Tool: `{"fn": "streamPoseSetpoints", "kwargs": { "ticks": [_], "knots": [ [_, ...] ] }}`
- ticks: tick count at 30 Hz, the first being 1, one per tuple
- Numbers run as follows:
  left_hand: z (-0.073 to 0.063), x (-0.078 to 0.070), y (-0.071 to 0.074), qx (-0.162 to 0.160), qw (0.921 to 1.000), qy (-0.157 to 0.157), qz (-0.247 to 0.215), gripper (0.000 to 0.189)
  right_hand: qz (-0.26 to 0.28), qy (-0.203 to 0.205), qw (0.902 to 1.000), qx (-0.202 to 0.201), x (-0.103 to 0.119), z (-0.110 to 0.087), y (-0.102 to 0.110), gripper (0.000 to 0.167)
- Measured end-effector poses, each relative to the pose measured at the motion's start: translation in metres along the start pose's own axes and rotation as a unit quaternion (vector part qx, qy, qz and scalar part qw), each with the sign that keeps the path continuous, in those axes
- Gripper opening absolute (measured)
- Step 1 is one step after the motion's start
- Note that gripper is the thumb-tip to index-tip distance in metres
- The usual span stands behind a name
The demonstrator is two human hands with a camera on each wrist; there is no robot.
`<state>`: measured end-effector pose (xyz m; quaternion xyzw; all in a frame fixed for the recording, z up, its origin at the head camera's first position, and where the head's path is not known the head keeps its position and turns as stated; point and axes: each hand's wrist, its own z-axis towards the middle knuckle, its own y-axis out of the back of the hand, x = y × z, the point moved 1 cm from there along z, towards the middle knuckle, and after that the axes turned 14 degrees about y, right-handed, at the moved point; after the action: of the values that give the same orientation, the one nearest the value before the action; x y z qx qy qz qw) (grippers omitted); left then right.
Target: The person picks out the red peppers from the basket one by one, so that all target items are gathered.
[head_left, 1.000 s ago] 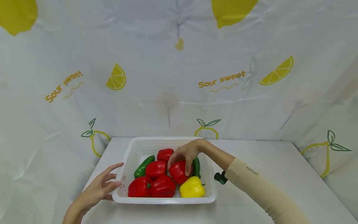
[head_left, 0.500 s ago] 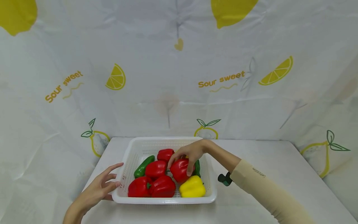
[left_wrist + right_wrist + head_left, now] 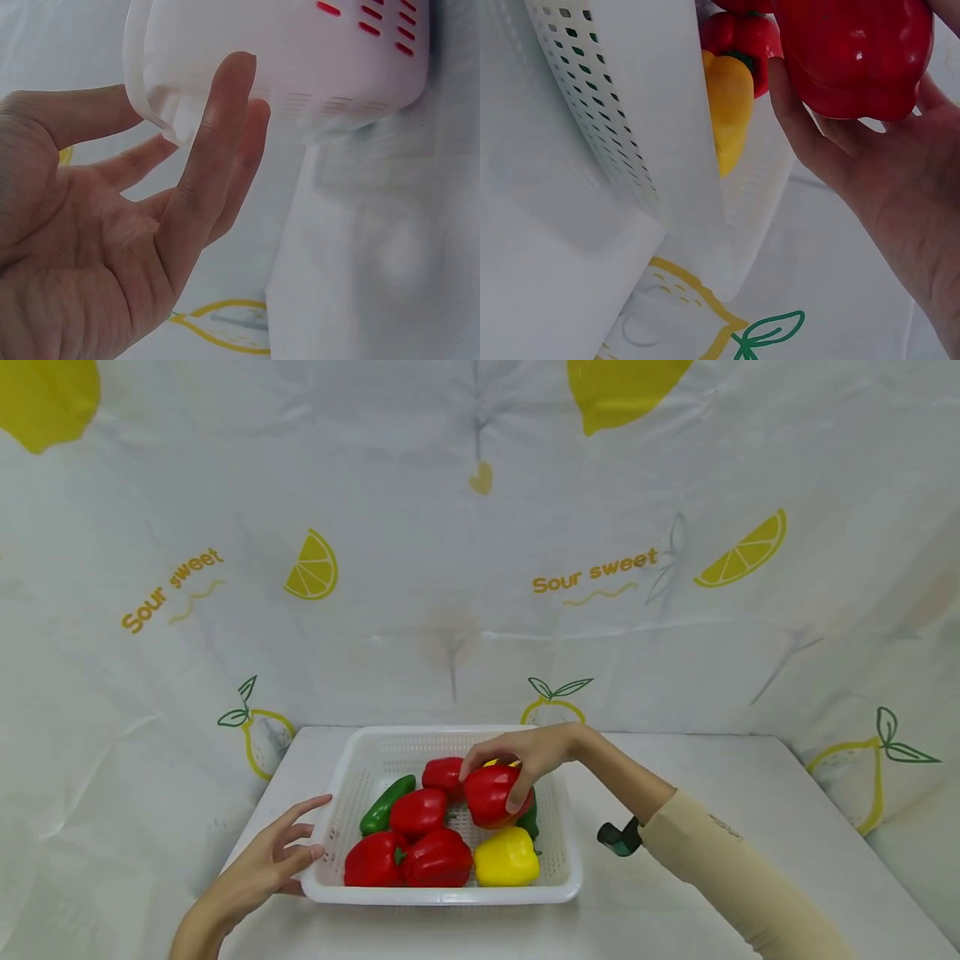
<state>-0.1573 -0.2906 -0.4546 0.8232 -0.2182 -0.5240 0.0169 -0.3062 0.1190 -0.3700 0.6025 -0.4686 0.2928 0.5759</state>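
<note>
My right hand (image 3: 536, 756) holds a red bell pepper (image 3: 491, 802) with its fingers and thumb around it, raised above the right part of a white plastic basket (image 3: 442, 896). Close up in the right wrist view, the same red bell pepper (image 3: 855, 56) rests in the fingers. My left hand (image 3: 262, 856) touches the basket's left side with fingers spread; in the left wrist view, the fingers (image 3: 206, 150) lie against the wall and rim. Inside lie several other red bell peppers (image 3: 438, 860), a yellow bell pepper (image 3: 506, 857) and a long green pepper (image 3: 387, 806).
Another green pepper (image 3: 529, 820) is partly hidden under the right hand, and a second yellow pepper (image 3: 731, 105) lies behind it. The basket stands on a white table (image 3: 697, 827). A lemon-print sheet (image 3: 420, 635) hangs behind and at the sides.
My right hand has lifted the red bell pepper slightly up and to the right. The front yellow bell pepper has shifted a little and tipped leftward. My left hand has stayed put.
</note>
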Motion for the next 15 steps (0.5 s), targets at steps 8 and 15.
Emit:
{"fn": "streamPoseSetpoints", "kwargs": {
  "ticks": [8, 15],
  "knots": [
    [0.001, 0.0, 0.0, -0.005, 1.0, 0.004, 0.005, 0.078, -0.014, 0.04, 0.9983, -0.041, 0.012, -0.012, -0.003, 0.073],
    [-0.001, -0.002, 0.001, -0.004, 1.0, 0.0, 0.004, 0.078, 0.009, 0.048, 0.9961, -0.074, 0.018, -0.024, -0.005, 0.069]
  ]
}}
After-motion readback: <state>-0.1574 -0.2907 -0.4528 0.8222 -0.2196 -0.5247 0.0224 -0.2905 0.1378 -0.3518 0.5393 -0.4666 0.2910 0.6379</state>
